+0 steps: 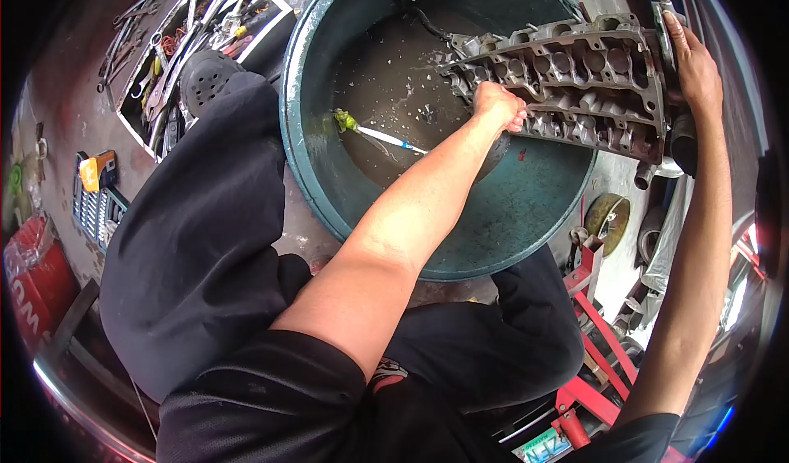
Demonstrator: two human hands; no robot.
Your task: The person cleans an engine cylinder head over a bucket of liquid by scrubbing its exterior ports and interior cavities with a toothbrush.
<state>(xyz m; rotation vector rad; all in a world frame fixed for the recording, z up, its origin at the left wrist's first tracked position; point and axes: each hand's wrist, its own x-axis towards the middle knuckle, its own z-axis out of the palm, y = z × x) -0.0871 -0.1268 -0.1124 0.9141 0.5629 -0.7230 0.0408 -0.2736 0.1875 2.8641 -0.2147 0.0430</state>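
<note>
A grey metal cylinder head (604,69) is tilted over the right side of a round green tub (316,175), its rows of round seats facing up. My left hand (498,108) is closed at the head's lower left part, over the tub; what its fingers hold is hidden. My right hand (697,69) grips the head's far right end, fingers along the end face. Murky liquid with pale flecks lies in the tub. A white and blue brush (386,139) with a yellow-green end rests in it, left of my left hand.
A white-edged box of wrenches (283,4) stands at the upper left, a dark clog (209,81) beside it. Further left are a blue socket tray (86,204) and a red container (49,290). Red metal stands (588,270) and loose parts are at the lower right.
</note>
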